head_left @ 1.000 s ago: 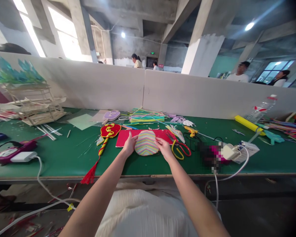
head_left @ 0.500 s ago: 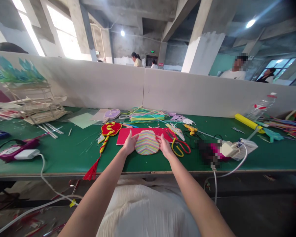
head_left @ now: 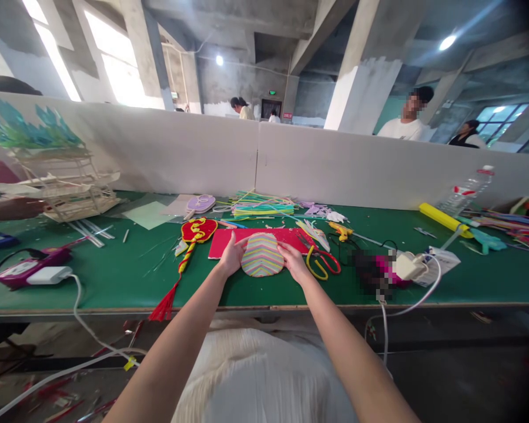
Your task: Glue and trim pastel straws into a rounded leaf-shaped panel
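Between my hands is a rounded flat piece (head_left: 263, 255) with pastel chevron stripes in yellow, pink, green and grey. My left hand (head_left: 233, 256) grips its left edge, thumb up. On the opposite edge, my right hand (head_left: 293, 261) has its fingers closed on the piece. Behind it lies a red board (head_left: 218, 242), partly covered by the striped piece and my hands. Scissors (head_left: 321, 263) with one yellow and one red handle lie just right of my right hand. A red and yellow fan-shaped ornament (head_left: 198, 230) with a red tassel (head_left: 164, 302) rests to the left.
Colourful pipe cleaners (head_left: 262, 205) are heaped behind the board. A yellow glue gun (head_left: 341, 231), a plugged-in power strip (head_left: 408, 267) and a plastic bottle (head_left: 469, 191) stand rightward. Leftward are a layered stick model (head_left: 70, 182), another power strip (head_left: 35, 267) and another person's hand (head_left: 29, 207).
My right fingers have shifted slightly inward on the striped piece's edge. Another person's hand has appeared at the far left by the stick model. People beyond the partition have moved a little.
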The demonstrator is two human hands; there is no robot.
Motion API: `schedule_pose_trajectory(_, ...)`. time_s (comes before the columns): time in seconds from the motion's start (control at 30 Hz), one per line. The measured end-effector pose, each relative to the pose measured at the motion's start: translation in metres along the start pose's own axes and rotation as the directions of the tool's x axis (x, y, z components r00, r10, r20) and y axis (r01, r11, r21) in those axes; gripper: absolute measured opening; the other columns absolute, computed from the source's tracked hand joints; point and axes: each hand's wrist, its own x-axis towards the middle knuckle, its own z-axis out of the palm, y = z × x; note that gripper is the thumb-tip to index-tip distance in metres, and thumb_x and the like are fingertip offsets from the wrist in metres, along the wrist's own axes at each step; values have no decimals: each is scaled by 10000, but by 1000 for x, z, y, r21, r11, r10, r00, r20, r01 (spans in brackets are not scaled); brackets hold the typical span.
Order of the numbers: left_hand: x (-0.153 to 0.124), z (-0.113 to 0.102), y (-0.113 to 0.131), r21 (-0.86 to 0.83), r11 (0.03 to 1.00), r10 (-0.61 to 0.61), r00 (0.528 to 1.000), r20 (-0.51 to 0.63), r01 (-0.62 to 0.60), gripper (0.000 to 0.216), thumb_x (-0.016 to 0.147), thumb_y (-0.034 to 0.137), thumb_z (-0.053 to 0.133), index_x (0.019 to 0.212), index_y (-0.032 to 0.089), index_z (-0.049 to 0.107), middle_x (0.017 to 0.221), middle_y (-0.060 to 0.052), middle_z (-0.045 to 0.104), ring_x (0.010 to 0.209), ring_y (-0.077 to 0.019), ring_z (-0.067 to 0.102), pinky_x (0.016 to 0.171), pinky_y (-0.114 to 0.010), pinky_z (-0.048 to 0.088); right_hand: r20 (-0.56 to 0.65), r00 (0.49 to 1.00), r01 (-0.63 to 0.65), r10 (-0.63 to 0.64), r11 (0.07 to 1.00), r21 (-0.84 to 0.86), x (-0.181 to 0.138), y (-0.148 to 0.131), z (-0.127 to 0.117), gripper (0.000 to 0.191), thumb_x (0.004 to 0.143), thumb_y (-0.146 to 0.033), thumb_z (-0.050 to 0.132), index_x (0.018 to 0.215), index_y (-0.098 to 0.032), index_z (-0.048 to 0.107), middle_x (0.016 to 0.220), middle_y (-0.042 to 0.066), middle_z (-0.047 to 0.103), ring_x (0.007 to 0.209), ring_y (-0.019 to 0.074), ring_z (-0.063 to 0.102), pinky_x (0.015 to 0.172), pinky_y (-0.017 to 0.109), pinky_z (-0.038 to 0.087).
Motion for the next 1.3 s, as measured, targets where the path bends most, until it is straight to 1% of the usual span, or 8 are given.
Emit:
schedule_pose_trajectory(0.1, -2, 3, -4, 44, 998, 42, 999, -17, -41, 426, 701, 319, 744, 1077, 133, 665, 992, -124, 731, 945, -293, 665, 928, -422, 442, -9, 999, 33, -33, 999, 12, 2, -2, -1, 489, 616, -475, 738, 1006, -195, 650, 1041, 83, 710, 1000, 251, 652, 828, 365, 525)
schedule_pose_trajectory(0.2, -4, 2, -6, 45, 993, 116, 992, -54, -113, 434, 628, 145, 784, 1047, 125, 675, 951, -103, 738, 902, -266, 672, 913, -389, 451, -32, 996, 89, -88, 996, 23, 4, -5, -6, 488, 687, -533, 664, 1043, -202, 630, 1126, 92, 680, 1060, 244, 629, 910, 376, 490)
schedule_pose_trajectory(0.37, 1, -7, -1, -57, 955, 276, 941, -197, -292, 391, 708, 203, 731, 1084, 210, 623, 972, -24, 728, 904, -204, 668, 881, -333, 483, 82, 991, 111, -110, 994, -14, -2, -7, 0, 486, 747, -569, 600, 1081, -217, 624, 1142, 80, 676, 1089, 232, 618, 958, 396, 466)
schedule_pose_trajectory(0.5, 5, -12, 0, -124, 932, 301, 916, -264, -341, 341, 720, 164, 712, 1043, 209, 612, 886, -2, 729, 799, -166, 682, 818, -294, 517, 260, 964, 89, -54, 988, -126, -5, -1, 24, 476, 625, -468, 752, 996, -180, 670, 1010, 78, 720, 995, 256, 658, 910, 426, 497)
schedule_pose_trajectory(0.63, 4, -12, 3, -183, 937, 248, 935, -253, -298, 200, 821, 251, 620, 1009, 183, 628, 829, -27, 731, 712, -160, 685, 708, -269, 539, 287, 956, 134, -59, 959, -250, 12, -15, 40, 434, 542, -403, 806, 877, -158, 682, 914, 76, 734, 925, 255, 668, 913, 443, 480)
schedule_pose_trajectory(0.83, 1, -8, 10, -260, 932, 192, 954, -231, -251, 253, 935, 359, 432, 945, 199, 628, 677, 12, 693, 596, -113, 659, 626, -214, 511, 326, 940, 248, -103, 862, -441, 62, -83, 33, 358, 543, -318, 822, 818, -157, 658, 877, 54, 721, 839, 186, 657, 841, 351, 500)
schedule_pose_trajectory(1.03, 3, -9, 8, -268, 950, 114, 979, -171, -158, 349, 924, 438, 424, 926, 158, 632, 776, -50, 707, 698, -156, 680, 688, -263, 514, 371, 926, 315, -75, 697, -645, 97, -130, 37, 301, 566, -280, 825, 776, -130, 671, 758, 49, 705, 740, 157, 636, 742, 293, 505)
schedule_pose_trajectory(1.3, 8, -9, 2, -205, 978, 29, 994, -106, -50, 528, 934, 487, 344, 1188, 89, 580, 996, -149, 710, 951, -233, 660, 926, -379, 455, 440, 898, 374, 21, 490, -787, 115, -161, 49, 183, 612, -239, 789, 743, -127, 724, 750, 55, 721, 722, 152, 632, 719, 257, 482)
